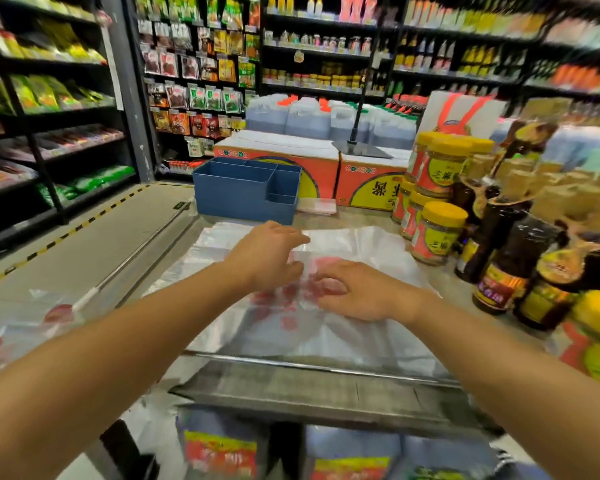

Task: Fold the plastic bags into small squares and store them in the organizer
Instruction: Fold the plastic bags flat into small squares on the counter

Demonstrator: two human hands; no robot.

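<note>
Plastic bag (343, 244): clear with red print, lies spread flat on the freezer lid (309, 372); its near edge blurs into glare.
Left hand (269, 252): rests on the bag's middle, fingers loosely extended toward the right.
Right hand (354, 289): lies on the bag just beside the left, fingers curled; whether they pinch the film is unclear.
Organizer (245, 192): blue, compartmented, stands beyond the bag.
Folded bag (317, 205): small clear packet right of the organizer, hard to make out.
Sesame paste jars (437, 230): stacked at right, partly blurred.
More bags (25, 323): far left, cut off.
</note>
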